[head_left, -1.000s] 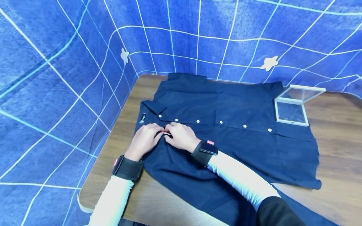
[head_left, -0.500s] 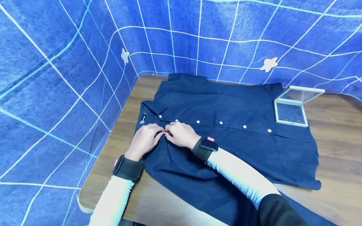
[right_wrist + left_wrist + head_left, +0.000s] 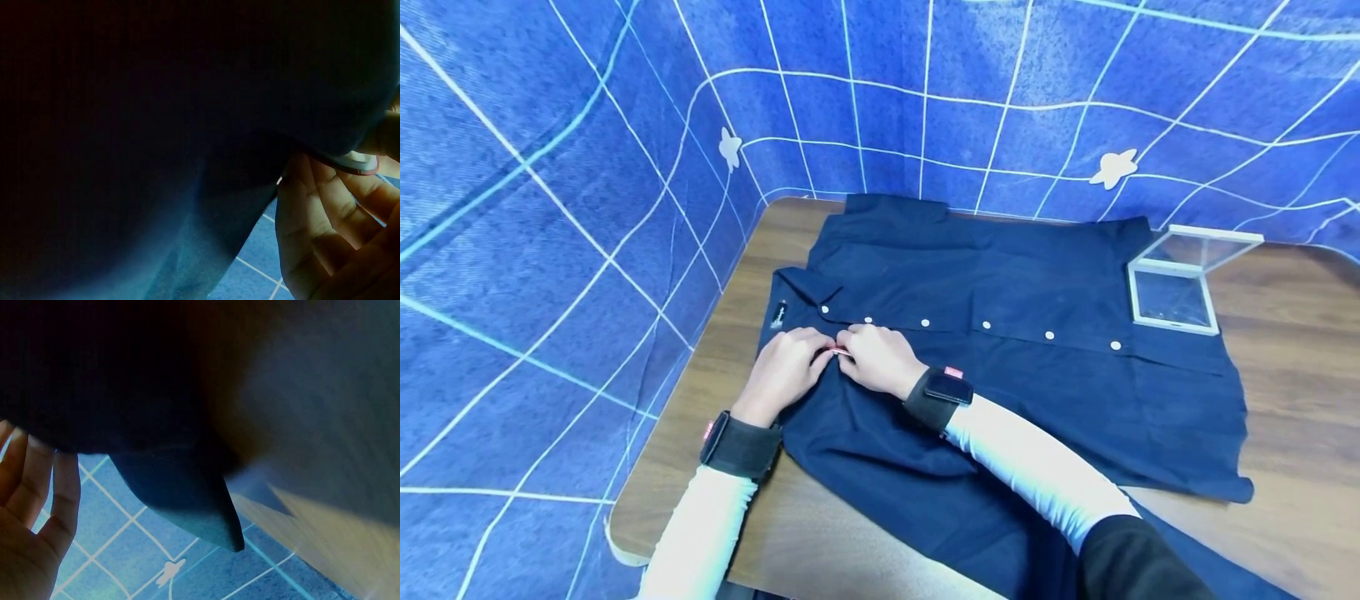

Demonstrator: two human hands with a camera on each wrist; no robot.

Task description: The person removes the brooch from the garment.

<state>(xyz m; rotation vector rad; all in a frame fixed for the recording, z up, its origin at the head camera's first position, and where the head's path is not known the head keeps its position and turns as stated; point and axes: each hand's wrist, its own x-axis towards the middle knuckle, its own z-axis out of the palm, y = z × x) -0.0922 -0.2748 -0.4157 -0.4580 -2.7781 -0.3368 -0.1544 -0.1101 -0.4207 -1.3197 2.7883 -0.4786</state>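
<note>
A dark navy button-up shirt point(image 3: 910, 275) lies spread with its collar toward the left and a row of white buttons along its front. My left hand point(image 3: 784, 372) and right hand point(image 3: 880, 358) meet fingertip to fingertip on the chest below the collar. Between them they pinch a small flat badge-like piece point(image 3: 841, 352) together with shirt cloth. The right wrist view shows the piece's white face and red rim point(image 3: 365, 167) at the fingertips. In the left wrist view, the left fingers point(image 3: 62, 494) reach up behind the dark cloth, their tips hidden.
An open white-framed case point(image 3: 1174, 300) with a clear raised lid stands on the shirt's right part. The wooden table point(image 3: 820, 533) has a rounded front left corner. Blue cloth with white lines point(image 3: 970, 100) hangs behind and at the left. A dark label point(image 3: 780, 314) shows inside the collar.
Both hands stay at the same spot on the shirt. The badge-like piece tilts slightly between the fingertips, and the right wrist shifts a little.
</note>
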